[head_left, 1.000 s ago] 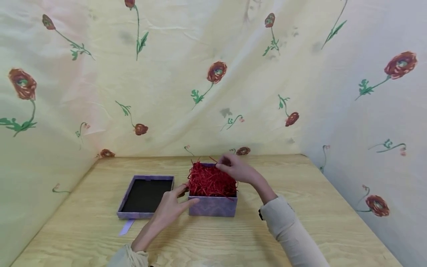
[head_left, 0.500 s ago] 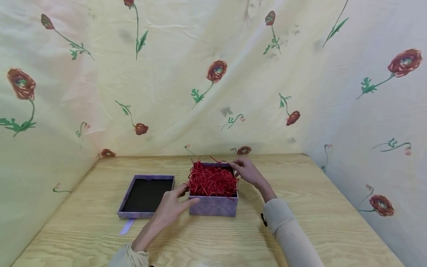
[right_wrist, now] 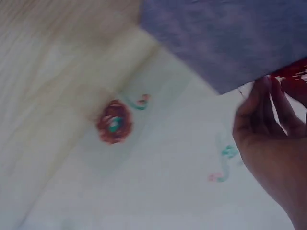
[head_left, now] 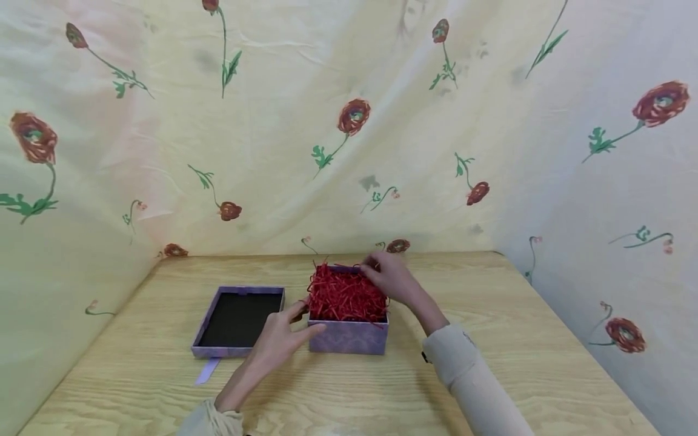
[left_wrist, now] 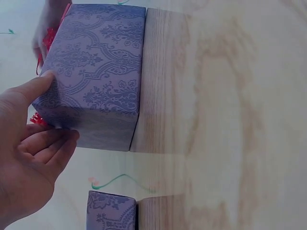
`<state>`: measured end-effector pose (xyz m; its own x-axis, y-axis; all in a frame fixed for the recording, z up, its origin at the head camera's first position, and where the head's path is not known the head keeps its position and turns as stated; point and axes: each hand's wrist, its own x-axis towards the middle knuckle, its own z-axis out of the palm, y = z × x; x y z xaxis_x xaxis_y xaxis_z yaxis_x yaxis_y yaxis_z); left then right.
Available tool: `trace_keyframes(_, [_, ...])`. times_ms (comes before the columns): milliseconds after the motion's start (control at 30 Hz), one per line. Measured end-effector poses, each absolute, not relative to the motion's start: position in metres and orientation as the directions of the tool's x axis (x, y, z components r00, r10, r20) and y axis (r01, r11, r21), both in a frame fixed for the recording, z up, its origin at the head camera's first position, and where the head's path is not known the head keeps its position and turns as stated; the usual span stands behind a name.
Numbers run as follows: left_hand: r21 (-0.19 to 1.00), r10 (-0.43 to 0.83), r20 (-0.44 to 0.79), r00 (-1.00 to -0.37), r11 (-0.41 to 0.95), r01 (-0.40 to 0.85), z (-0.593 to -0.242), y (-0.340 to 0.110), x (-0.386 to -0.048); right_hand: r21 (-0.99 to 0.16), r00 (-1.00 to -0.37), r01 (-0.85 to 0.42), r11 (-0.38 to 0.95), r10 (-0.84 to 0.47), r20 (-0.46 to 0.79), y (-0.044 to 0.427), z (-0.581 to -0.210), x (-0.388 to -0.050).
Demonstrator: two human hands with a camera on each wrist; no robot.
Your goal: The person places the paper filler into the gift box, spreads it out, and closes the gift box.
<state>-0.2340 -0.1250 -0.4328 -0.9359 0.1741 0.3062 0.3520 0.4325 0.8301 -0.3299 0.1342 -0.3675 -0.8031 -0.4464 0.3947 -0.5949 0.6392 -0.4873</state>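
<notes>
A purple patterned box [head_left: 349, 336] stands lidless on the table, heaped with red shredded paper [head_left: 343, 295]. My left hand [head_left: 280, 336] grips its near left corner. In the left wrist view the thumb lies on the front wall and the curled fingers [left_wrist: 53, 141] press the side wall. At the back right rim, my right hand [head_left: 389, 275] bends down with its fingertips in the red shreds. The right wrist view shows the right hand [right_wrist: 268, 115] pinching at the shreds beside the rim, though its fingertips are partly hidden.
Left of the box lies its purple lid [head_left: 218, 350], upturned with a black inside [head_left: 240, 321]. A lilac ribbon [head_left: 208, 370] sticks out from under the lid's near edge. Flowered cloth [head_left: 272, 139] hangs around the wooden table [head_left: 327, 399].
My right hand went right to the box's back right corner, then came back left along the rear rim. Loose strands at the back now lie lower. The left hand stays put.
</notes>
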Motion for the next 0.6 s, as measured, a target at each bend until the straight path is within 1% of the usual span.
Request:
trace_keyframes(100, [0.828, 0.17, 0.319, -0.933, 0.429, 0.361, -0.432, -0.126, -0.234, -0.442, -0.781, -0.615, 0.653, -0.582, 0.227, 0.12, -0.364, -0.311])
trace_keyframes(200, [0.82, 0.171, 0.331, -0.928, 0.433, 0.373, -0.431, -0.126, -0.234, -0.385, -0.776, -0.605, 0.697, -0.624, 0.089, 0.107, -0.365, -0.299])
trace_keyframes(267, [0.817, 0.176, 0.335, -0.926, 0.435, 0.378, -0.431, -0.126, -0.234, -0.362, -0.795, -0.573, 0.735, -0.606, 0.029, 0.1, -0.366, -0.296])
trace_keyframes(400, [0.816, 0.177, 0.323, -0.93, 0.445, 0.368, -0.433, -0.127, -0.234, -0.318, -0.821, -0.508, 0.8, -0.562, -0.102, 0.086, -0.368, -0.3])
trace_keyframes(600, [0.806, 0.186, 0.332, -0.925, 0.454, 0.381, -0.434, -0.127, -0.234, -0.253, -0.822, -0.379, 0.89, -0.45, -0.35, 0.075, -0.371, -0.309])
